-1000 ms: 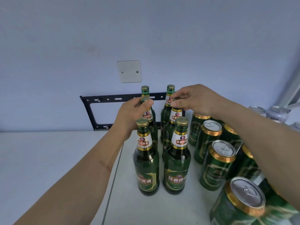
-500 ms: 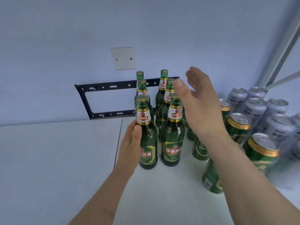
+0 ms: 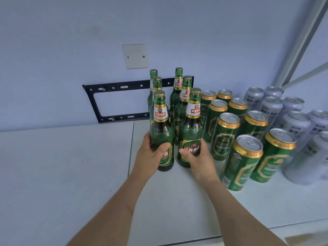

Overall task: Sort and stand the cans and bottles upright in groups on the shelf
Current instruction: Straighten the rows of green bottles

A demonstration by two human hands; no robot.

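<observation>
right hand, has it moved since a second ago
Yes. The right hand has dropped from the bottle caps, level with the black bracket, to grip the front right bottle low down.

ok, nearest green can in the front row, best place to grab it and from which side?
Take the nearest green can round its mid body, from the front or from above. It stands upright, its front face bare toward the viewer. Another green can crowds its right and a third sits close behind, so fingers would hardly fit there; the right hand is closest.
</observation>
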